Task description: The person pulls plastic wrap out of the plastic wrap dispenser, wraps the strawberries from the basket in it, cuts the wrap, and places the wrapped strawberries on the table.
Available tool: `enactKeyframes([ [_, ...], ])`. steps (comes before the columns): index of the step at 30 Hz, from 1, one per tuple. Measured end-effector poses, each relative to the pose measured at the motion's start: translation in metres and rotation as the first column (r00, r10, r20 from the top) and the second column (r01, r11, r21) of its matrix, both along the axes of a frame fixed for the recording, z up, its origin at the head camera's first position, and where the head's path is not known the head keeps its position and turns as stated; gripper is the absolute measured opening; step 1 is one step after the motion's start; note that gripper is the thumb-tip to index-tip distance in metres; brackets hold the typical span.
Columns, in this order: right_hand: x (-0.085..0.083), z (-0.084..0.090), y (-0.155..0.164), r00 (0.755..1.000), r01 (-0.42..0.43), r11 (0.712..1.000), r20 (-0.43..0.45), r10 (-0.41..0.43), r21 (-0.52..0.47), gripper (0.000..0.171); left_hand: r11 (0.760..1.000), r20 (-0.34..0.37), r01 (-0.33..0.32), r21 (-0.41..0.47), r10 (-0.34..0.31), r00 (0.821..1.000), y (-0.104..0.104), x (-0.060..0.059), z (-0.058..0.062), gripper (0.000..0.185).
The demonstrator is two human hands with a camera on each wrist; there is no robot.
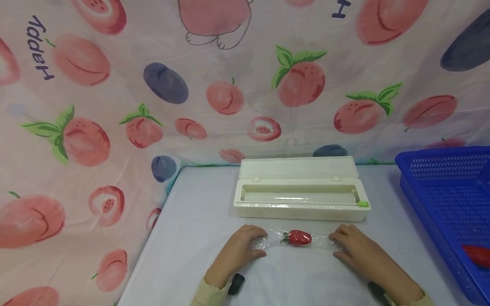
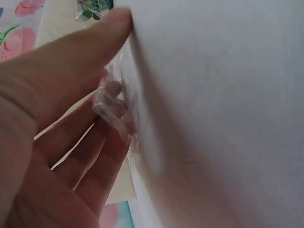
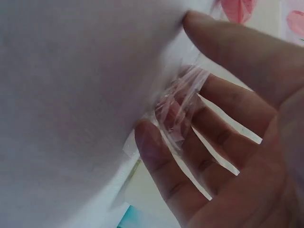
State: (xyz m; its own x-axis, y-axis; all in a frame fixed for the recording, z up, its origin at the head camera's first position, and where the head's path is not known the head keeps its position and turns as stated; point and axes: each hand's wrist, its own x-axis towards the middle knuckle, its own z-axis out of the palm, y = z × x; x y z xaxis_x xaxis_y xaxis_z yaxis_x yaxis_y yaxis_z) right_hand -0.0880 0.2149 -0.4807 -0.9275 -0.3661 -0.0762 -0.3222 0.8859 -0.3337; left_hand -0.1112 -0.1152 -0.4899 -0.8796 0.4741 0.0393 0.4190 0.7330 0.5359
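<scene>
A red strawberry point(image 1: 300, 238) with green leaves lies wrapped in clear plastic film point(image 1: 319, 241) on the table, the film stretching out to both sides. My left hand point(image 1: 242, 246) is at the film's left end. In the left wrist view the crumpled film point(image 2: 111, 107) lies against its fingertips, the thumb standing apart. At the other end is my right hand point(image 1: 354, 246), thumb and fingers spread. The right wrist view has the film's twisted end point(image 3: 178, 111) against the fingers, and part of the red strawberry point(image 3: 237, 9) at the top.
Behind the strawberry stands a long white cling-film box point(image 1: 302, 213), its lid raised at the back and a green slider point(image 1: 362, 204) at its right end. A blue basket point(image 1: 425, 221) on the right holds a red item point(image 1: 476, 256). Fruit-patterned cloth point(image 1: 214, 55) hangs behind the white table point(image 1: 183, 255).
</scene>
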Motion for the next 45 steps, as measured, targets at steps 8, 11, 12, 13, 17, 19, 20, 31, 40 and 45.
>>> enactKeyframes([
  [8, 0.000, 0.001, -0.001, 0.993, -0.009, 0.999, -0.118, 0.005, -0.033, 0.017, 0.999, -0.005, 0.044, -0.018, -0.044, 0.999, -0.006, -0.001, 0.004, 0.032],
  [11, 0.000, 0.001, -0.001, 0.987, -0.021, 0.999, -0.158, 0.015, -0.041, 0.012, 0.997, 0.023, 0.067, -0.028, -0.066, 0.998, -0.009, -0.002, 0.006, 0.034],
  [12, -0.001, 0.001, 0.000, 0.986, -0.028, 0.999, -0.164, 0.021, -0.040, 0.010, 0.997, 0.031, 0.076, -0.030, -0.075, 0.997, -0.010, -0.002, 0.006, 0.034],
  [13, 0.000, 0.002, 0.000, 0.985, -0.031, 0.999, -0.168, 0.024, -0.038, 0.009, 0.996, 0.035, 0.088, -0.028, -0.087, 0.996, -0.012, -0.003, 0.006, 0.035],
  [17, 0.000, 0.003, 0.005, 0.973, -0.077, 0.997, -0.217, 0.075, -0.002, 0.008, 0.992, 0.026, 0.124, -0.017, -0.124, 0.992, -0.015, -0.004, 0.004, 0.027],
  [19, 0.001, 0.004, 0.007, 0.952, -0.115, 0.993, -0.282, 0.116, 0.020, 0.007, 0.990, -0.007, 0.141, -0.021, -0.141, 0.990, -0.016, -0.004, 0.004, 0.021],
  [20, 0.001, 0.004, 0.008, 0.938, -0.136, 0.990, -0.318, 0.138, 0.027, 0.008, 0.989, -0.024, 0.145, -0.028, -0.145, 0.989, -0.016, -0.004, 0.003, 0.018],
  [31, 0.004, 0.010, 0.017, 0.928, -0.151, 0.987, -0.337, 0.160, 0.053, 0.016, 0.999, -0.065, 0.054, 0.001, -0.054, 0.996, -0.013, -0.004, 0.004, 0.015],
  [40, 0.006, 0.016, 0.015, 0.974, -0.022, 0.999, -0.224, 0.014, -0.033, 0.013, 0.994, -0.135, -0.021, 0.110, 0.036, 0.990, -0.015, -0.005, 0.004, 0.010],
  [45, 0.005, 0.017, 0.013, 0.971, 0.020, 0.996, -0.237, -0.041, -0.091, 0.012, 0.990, -0.161, -0.057, 0.129, 0.078, 0.984, -0.014, -0.005, 0.003, 0.010],
])
